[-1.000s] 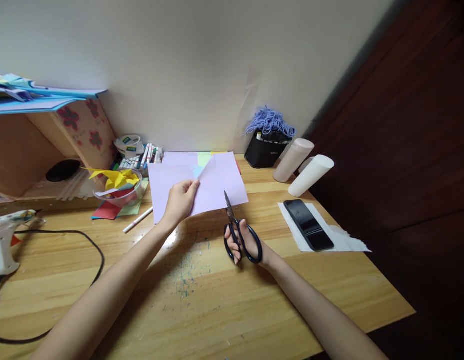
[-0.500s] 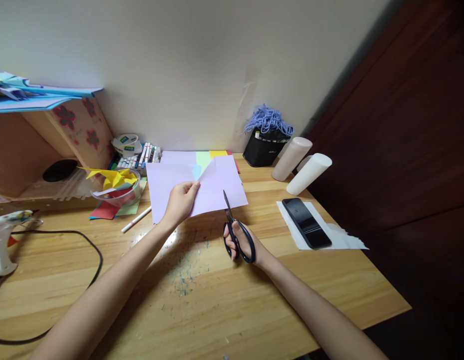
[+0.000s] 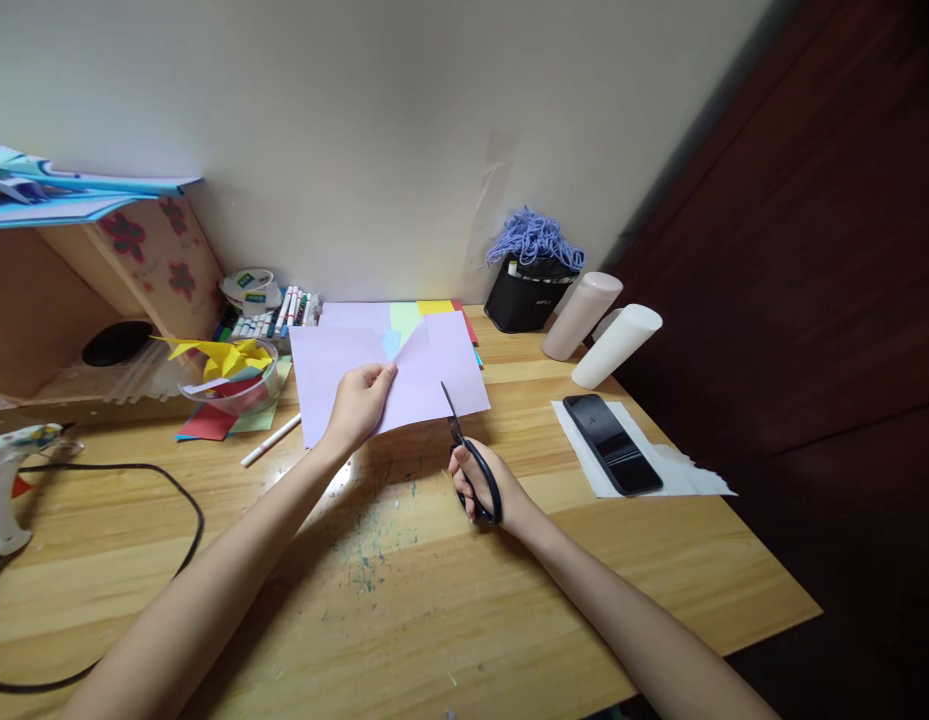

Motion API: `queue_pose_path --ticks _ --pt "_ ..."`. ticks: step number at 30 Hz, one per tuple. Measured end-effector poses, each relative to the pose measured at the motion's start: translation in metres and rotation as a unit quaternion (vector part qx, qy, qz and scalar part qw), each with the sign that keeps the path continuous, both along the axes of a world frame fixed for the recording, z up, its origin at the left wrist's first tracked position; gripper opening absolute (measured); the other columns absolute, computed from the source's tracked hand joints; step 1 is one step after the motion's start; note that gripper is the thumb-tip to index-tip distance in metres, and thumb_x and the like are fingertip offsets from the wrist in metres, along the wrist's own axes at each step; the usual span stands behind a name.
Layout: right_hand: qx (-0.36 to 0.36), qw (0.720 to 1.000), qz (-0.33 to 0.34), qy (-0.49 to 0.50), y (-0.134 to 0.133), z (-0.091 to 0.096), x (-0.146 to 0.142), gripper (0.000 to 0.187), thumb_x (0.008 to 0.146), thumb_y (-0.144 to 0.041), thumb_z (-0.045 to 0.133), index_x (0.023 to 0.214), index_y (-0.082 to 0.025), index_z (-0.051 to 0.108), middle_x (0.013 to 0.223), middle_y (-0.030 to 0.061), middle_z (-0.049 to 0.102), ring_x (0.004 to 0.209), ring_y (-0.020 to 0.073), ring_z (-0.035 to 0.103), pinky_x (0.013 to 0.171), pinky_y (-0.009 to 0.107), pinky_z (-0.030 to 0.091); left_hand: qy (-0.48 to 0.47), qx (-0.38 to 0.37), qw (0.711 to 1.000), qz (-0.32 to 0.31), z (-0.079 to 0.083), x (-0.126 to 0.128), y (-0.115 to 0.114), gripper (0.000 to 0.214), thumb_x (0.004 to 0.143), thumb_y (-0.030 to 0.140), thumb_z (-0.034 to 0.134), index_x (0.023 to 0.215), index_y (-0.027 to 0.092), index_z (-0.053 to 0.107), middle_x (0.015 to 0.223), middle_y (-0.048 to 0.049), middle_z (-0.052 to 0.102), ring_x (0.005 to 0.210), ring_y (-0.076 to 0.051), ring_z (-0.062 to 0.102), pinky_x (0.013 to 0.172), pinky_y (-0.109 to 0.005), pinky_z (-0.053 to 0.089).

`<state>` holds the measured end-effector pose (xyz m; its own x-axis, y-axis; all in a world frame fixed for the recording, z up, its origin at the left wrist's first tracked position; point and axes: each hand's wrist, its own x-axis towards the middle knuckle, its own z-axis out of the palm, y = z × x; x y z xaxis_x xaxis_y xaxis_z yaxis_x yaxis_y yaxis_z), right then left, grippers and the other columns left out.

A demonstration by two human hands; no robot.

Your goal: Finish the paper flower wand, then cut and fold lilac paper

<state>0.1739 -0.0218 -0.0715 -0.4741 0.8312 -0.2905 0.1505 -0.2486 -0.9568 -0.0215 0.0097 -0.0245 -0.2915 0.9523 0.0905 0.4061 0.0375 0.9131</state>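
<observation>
My left hand (image 3: 359,405) pinches the near edge of a pale lilac sheet of paper (image 3: 434,370) and lifts it off the wooden desk (image 3: 404,590). One corner of the sheet is folded over, showing light blue beneath. My right hand (image 3: 488,480) grips black-handled scissors (image 3: 468,460), fingers through the loops. The blades point away from me and touch the sheet's near edge, just right of my left hand.
More coloured sheets (image 3: 426,312) lie behind the lilac one. A clear bowl with yellow paper (image 3: 228,372), markers (image 3: 280,312), a tape roll (image 3: 248,288) and a white pen (image 3: 271,440) are left. A glue gun (image 3: 10,485) with cable is far left. A phone (image 3: 612,444), two white cylinders (image 3: 599,332) and a black pot (image 3: 530,295) are right.
My right hand has moved the scissors forward and left, and the handles have closed together. The blade tips now meet the paper's edge. My left hand keeps its hold.
</observation>
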Motion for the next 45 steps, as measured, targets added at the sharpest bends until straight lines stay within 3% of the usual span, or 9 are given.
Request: queue_pose_path --ticks 6,14,30,39,45 --pt "-0.016 1.000 0.018 0.012 0.000 0.000 0.000 0.060 0.064 -0.077 0.039 0.074 -0.018 0.044 0.044 -0.0100 0.037 0.029 0.0047 0.038 0.029 0.016 0.033 -0.001 -0.008 1.000 -0.004 -0.004 -0.002 0.000 0.035 0.076 0.043 0.046 0.065 0.013 0.060 0.060 0.0009 0.052 0.056 -0.011 0.042 0.050 -0.018 0.032" --pt "-0.075 0.995 0.025 0.055 0.003 -0.004 -0.001 0.067 0.061 -0.083 0.028 0.073 -0.019 0.041 0.041 -0.0104 0.037 0.029 0.0064 0.040 0.034 0.022 0.043 -0.015 -0.014 0.999 -0.040 -0.013 0.008 -0.002 0.041 0.076 0.048 0.045 0.069 0.011 0.063 0.057 0.0008 0.050 0.055 -0.011 0.042 0.050 -0.020 0.032" --pt "-0.084 0.996 -0.023 0.014 0.004 0.000 -0.002 0.057 0.063 -0.075 0.045 0.073 -0.019 0.042 0.039 -0.0109 0.038 0.025 0.0062 0.038 0.025 0.017 0.034 -0.030 -0.040 0.998 -0.032 -0.009 0.010 -0.003 0.037 0.076 0.045 0.045 0.061 0.013 0.056 0.053 0.0033 0.041 0.051 -0.009 0.035 0.048 -0.020 0.027" --pt "-0.086 0.996 0.003 0.039 0.003 -0.001 -0.004 0.070 0.060 -0.084 0.024 0.073 -0.018 0.042 0.038 -0.0089 0.039 0.028 0.0077 0.042 0.032 0.021 0.040 -0.046 -0.051 0.996 -0.049 -0.005 0.013 -0.006 0.038 0.073 0.046 0.048 0.062 0.012 0.058 0.053 0.0021 0.045 0.050 -0.009 0.036 0.046 -0.020 0.027" --pt "-0.077 0.996 -0.009 0.050 0.004 -0.001 -0.004 0.069 0.058 -0.085 0.027 0.070 -0.019 0.040 0.040 -0.0085 0.039 0.028 0.0070 0.041 0.031 0.020 0.039 -0.060 -0.068 0.994 -0.064 0.002 0.019 -0.011 0.035 0.073 0.044 0.049 0.064 0.012 0.059 0.055 0.0015 0.048 0.051 -0.009 0.036 0.045 -0.019 0.026"
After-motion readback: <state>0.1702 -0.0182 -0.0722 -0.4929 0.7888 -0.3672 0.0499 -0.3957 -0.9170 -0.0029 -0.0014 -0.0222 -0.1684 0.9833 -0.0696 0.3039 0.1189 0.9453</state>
